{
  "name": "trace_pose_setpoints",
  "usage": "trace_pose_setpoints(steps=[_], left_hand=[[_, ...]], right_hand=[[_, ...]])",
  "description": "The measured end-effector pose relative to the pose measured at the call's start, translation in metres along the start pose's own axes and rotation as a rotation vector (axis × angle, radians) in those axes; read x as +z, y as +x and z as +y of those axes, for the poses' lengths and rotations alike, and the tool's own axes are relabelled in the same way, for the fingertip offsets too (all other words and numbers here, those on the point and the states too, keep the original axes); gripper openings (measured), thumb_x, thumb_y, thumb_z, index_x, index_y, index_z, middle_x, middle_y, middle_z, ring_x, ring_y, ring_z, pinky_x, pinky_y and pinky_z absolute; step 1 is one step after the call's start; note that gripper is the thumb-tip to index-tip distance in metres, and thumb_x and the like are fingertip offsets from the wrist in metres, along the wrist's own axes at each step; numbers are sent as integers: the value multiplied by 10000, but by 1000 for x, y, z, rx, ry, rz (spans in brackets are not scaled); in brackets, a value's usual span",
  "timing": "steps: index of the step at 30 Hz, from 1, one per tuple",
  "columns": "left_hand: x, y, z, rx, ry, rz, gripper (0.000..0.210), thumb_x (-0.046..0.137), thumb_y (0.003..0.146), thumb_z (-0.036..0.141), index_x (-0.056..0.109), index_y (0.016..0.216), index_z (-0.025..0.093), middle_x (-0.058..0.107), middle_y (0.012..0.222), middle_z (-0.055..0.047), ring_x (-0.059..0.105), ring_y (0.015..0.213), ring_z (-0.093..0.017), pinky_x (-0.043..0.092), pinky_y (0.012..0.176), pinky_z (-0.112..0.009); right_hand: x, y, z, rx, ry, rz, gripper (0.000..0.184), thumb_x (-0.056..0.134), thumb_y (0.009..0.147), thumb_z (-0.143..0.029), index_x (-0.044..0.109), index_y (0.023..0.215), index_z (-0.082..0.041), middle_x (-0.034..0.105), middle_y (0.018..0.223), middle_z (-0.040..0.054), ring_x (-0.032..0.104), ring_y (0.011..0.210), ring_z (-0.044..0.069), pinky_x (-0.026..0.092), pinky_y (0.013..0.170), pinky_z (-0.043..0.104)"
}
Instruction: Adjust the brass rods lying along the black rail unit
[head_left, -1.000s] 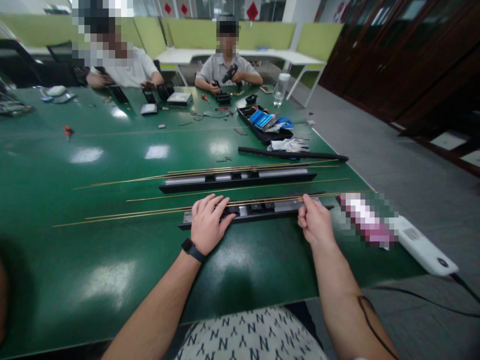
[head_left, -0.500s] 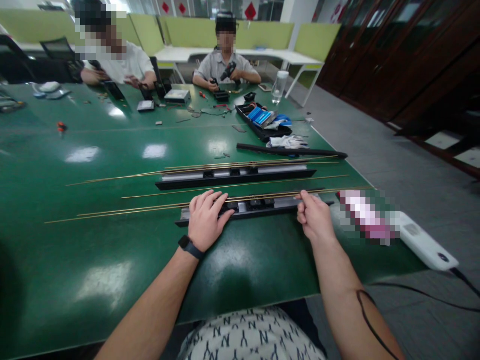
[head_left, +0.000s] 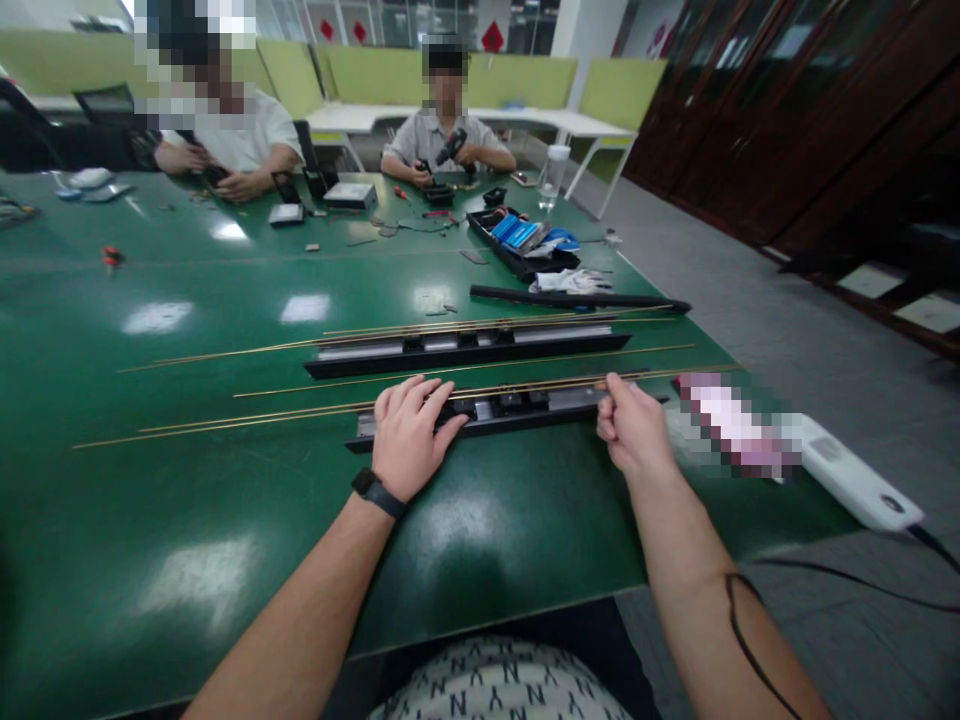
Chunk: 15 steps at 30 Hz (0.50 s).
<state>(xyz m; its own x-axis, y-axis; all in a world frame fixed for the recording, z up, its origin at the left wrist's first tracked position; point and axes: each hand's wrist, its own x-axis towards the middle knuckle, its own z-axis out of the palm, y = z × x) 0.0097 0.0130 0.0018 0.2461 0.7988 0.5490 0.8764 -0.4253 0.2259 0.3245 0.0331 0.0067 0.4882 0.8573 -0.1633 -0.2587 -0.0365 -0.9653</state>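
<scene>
My left hand (head_left: 411, 435) lies over the left part of a long black rail (head_left: 559, 415), its fingers across the top and its thumb along the near side. Pinched at the rail's right part, my right hand (head_left: 634, 425) has its thumb and forefinger on thin brass rods (head_left: 517, 387). Those rods run lengthwise above the rail, pass by my left fingers and stick out far to the left. Small black blocks (head_left: 511, 400) sit in the rail's grey channel between my hands. How many rods my right fingers grip is hidden.
Beyond lies a loose brass rod (head_left: 315, 384), then a second black rail (head_left: 469, 357) with rods on it. Farther back are a black bar (head_left: 585, 299), white gloves (head_left: 574, 281) and a black tray (head_left: 517, 262). A white device (head_left: 855, 475) stands right. Two people sit across the green table.
The view has shifted slightly. My hands keep nearly the same places on the rail and rods. Across the table, the left person's hands have come closer together.
</scene>
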Motion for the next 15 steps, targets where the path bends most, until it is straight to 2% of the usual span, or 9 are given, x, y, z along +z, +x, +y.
trace_pose_setpoints(steps=[15], left_hand=[[2,-2,-1,5,11,4,443,620,994,483,653,1360,235,699,1346,-109,564,1340,-324,356,1126,-513]], right_hand=[[1,-2,-4,-8,-20,21,328,799,851,-448,625,797,-175,508,472,-60,339,269,46,207,268,154]])
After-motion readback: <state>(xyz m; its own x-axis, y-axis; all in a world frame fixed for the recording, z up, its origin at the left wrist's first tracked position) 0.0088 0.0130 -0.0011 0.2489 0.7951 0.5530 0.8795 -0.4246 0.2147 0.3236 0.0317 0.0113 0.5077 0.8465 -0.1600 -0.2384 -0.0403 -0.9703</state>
